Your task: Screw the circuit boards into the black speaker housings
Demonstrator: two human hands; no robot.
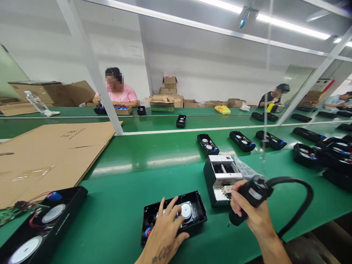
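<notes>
Left hand sits splayed, fingers spread on the speaker driver in an open black plastic speaker housing on the green tabletop. Seems light and stiff, so grab the rim. Right hand is clenched round a corded black handheld tool.

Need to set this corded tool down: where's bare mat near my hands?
Green mat shows between the black case under your left hand and the far-left black panel, and right of the cable. Crowded: silver fixture, far-right cases.

One left hand, one right hand, one corded screwdriver, three co-workers.
</notes>
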